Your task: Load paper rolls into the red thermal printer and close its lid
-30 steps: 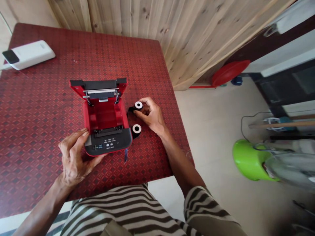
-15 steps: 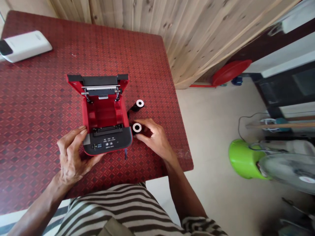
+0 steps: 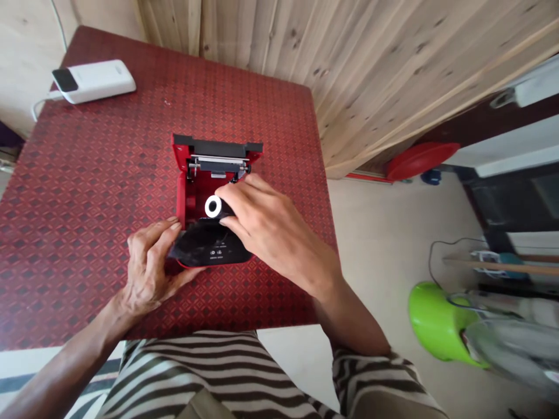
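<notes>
Here a dark roll with a white core point(image 3: 213, 206) is pinched between the thumb and fingers of the right hand point(image 3: 279, 233), nearly closed, over the red compartment point(image 3: 191, 203) of the device point(image 3: 236, 251), its lid point(image 3: 222, 149) raised. The device's near-left corner is clasped by the left hand point(image 3: 151, 270), fingers partly spread; its panel is partly covered by dark film point(image 3: 192, 245).

On the desk point(image 3: 109, 174), the label printer point(image 3: 218, 254) is standing beneath the right fingers point(image 3: 231, 201), and the power bank point(image 3: 98, 81) is lying beyond and leftward of the left fingers point(image 3: 165, 235).
</notes>
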`<control>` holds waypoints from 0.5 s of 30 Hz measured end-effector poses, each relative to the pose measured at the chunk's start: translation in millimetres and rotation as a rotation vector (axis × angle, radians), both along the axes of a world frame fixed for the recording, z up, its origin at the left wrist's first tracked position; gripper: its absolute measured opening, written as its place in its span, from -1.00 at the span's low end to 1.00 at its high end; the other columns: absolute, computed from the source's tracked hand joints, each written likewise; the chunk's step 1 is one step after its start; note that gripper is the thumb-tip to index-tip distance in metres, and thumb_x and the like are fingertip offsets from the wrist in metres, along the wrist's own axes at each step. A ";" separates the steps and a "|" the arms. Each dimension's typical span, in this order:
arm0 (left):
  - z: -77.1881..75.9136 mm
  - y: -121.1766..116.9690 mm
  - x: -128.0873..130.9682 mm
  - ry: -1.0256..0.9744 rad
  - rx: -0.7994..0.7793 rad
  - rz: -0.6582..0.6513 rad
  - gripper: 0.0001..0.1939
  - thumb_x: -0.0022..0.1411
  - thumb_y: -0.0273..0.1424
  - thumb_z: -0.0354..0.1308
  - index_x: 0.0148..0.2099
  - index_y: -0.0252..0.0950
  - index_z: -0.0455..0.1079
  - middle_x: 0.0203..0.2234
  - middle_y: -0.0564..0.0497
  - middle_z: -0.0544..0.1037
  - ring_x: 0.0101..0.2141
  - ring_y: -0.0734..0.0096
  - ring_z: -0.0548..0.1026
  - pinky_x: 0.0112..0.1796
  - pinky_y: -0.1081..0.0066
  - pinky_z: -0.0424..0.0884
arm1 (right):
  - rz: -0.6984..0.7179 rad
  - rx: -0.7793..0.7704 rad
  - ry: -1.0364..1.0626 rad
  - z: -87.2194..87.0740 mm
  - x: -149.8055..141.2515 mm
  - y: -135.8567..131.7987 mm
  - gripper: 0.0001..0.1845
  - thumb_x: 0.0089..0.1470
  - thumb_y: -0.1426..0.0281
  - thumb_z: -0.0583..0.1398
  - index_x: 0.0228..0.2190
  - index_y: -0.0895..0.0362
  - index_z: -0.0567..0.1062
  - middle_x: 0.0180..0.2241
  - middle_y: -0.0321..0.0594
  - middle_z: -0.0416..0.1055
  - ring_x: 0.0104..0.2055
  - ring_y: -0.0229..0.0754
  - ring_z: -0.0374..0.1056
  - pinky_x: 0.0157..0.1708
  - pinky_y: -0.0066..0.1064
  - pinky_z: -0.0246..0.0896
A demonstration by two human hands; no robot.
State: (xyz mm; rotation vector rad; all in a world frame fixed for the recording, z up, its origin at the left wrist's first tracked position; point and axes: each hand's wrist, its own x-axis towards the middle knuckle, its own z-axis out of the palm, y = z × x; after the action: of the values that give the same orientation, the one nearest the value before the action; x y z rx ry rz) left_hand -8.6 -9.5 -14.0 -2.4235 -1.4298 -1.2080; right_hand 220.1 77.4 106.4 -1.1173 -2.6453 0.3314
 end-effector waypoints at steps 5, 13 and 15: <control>2.4 -1.4 1.4 0.006 -0.031 0.007 0.03 0.18 -0.18 0.48 0.50 -0.34 0.04 0.16 -0.34 0.48 0.13 -0.02 0.50 0.10 0.09 0.50 | -0.044 -0.018 -0.303 -3.5 -32.0 7.2 -0.77 0.38 0.61 0.10 -0.11 0.21 0.54 -0.19 -0.04 0.59 -0.06 0.00 0.45 -0.15 -0.26 0.38; 2.2 -3.1 -0.1 -0.004 -0.050 -0.011 0.02 0.19 -0.23 0.48 0.51 -0.37 0.04 0.17 -0.33 0.46 0.15 -0.01 0.48 0.13 0.11 0.49 | 0.011 -0.142 -0.420 -9.6 -45.8 19.1 -0.61 0.38 0.66 -0.02 -0.07 0.23 0.58 -0.12 0.03 0.62 0.01 0.04 0.53 -0.10 -0.22 0.38; 1.8 -2.9 0.1 -0.003 -0.057 -0.011 0.02 0.19 -0.23 0.47 0.51 -0.36 0.03 0.16 -0.32 0.46 0.15 -0.01 0.48 0.13 0.12 0.49 | 0.022 -0.170 -0.439 -14.8 -47.9 25.4 -0.60 0.36 0.67 -0.01 -0.11 0.22 0.60 -0.14 0.03 0.62 -0.03 0.06 0.56 -0.14 -0.21 0.40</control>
State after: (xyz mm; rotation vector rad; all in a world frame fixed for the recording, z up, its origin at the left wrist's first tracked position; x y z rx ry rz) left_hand -8.5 -12.4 -12.2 -2.4705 -1.4738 -1.1902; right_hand 172.2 102.9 91.5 -1.3463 -3.0592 0.3555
